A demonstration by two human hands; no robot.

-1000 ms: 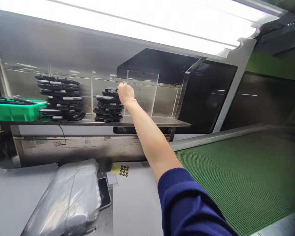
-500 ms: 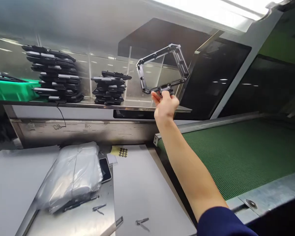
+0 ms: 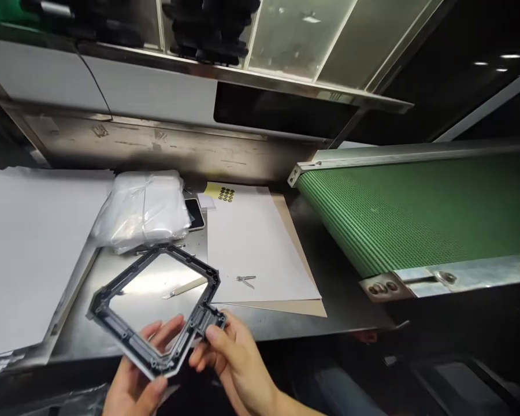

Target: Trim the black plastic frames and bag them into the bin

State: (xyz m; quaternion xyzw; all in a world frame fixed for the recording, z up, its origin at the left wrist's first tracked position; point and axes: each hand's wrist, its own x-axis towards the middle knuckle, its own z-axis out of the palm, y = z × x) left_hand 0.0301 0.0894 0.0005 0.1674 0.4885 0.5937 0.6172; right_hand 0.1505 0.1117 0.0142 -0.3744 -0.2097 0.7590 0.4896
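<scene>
A dark plastic frame, angular with cut corners and an open middle, is held tilted above the bench's near edge. My left hand grips its lower corner, fingers behind and thumb in front. My right hand pinches the small block on the frame's right side between thumb and fingers. Through the opening a pale-handled craft knife shows on the metal bench. To the right of the frame, a small nail clipper lies on white sheets.
A bundle of clear plastic bags sits beside a phone. Another stack of white sheets lies at left. A green conveyor belt runs at right. Overhead, a metal shelf carries stacked black parts.
The frame has come down from beside the shelf to above the bench's near edge, in my right hand. My left hand has entered view and taken hold of it. The view has tilted down.
</scene>
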